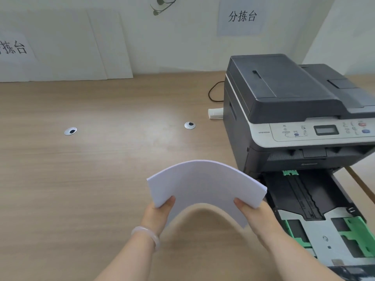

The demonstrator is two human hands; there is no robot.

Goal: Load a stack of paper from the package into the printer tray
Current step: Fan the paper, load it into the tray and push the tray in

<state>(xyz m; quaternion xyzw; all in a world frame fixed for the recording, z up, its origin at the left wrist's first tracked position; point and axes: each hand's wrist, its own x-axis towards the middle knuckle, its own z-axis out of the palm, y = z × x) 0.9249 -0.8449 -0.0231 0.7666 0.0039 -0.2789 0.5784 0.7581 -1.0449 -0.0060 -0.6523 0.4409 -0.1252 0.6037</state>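
Note:
A white paper stack is held above the desk, bent upward into an arch. My left hand grips its left end, thumb on top; a pale bangle sits on that wrist. My right hand grips the right end. A grey printer stands at the right. Its paper tray is pulled out toward me, with green guides and no paper in it. The stack's right edge hangs just left of the tray. No paper package is in view.
The wooden desk has two round metal cable grommets. A white power strip and a dark cable lie behind the printer's left side. White boards and paper signs lean on the back wall.

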